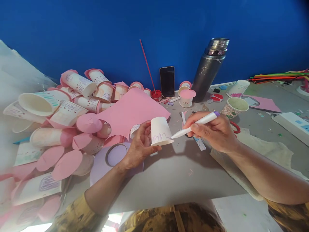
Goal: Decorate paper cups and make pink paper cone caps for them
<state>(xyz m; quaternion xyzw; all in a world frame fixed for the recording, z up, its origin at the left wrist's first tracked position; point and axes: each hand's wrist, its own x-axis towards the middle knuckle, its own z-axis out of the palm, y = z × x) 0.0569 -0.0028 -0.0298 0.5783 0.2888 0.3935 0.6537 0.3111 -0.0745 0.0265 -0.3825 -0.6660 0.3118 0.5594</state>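
Observation:
My left hand (138,145) grips a white paper cup (159,127) turned upside down, with its wide rim low and tilted to the right. A purple zigzag line runs around the cup near that rim. In my right hand (213,130) is a white marker (199,124) with a purple end, its tip at the cup's right side by the rim. Behind the cup lies a large pink paper sheet (135,111). A ring of tape (107,154) rests on purple paper (96,172) beside my left wrist. Scissors with a red handle (236,127) are partly hidden behind my right hand.
Many decorated paper cups with pink paper pieces (89,123) are heaped at left. A dark bottle (208,72) and a phone (167,81) stand against the blue wall. A patterned cup (234,108), a cloth (260,154) and a power strip (293,124) lie at right.

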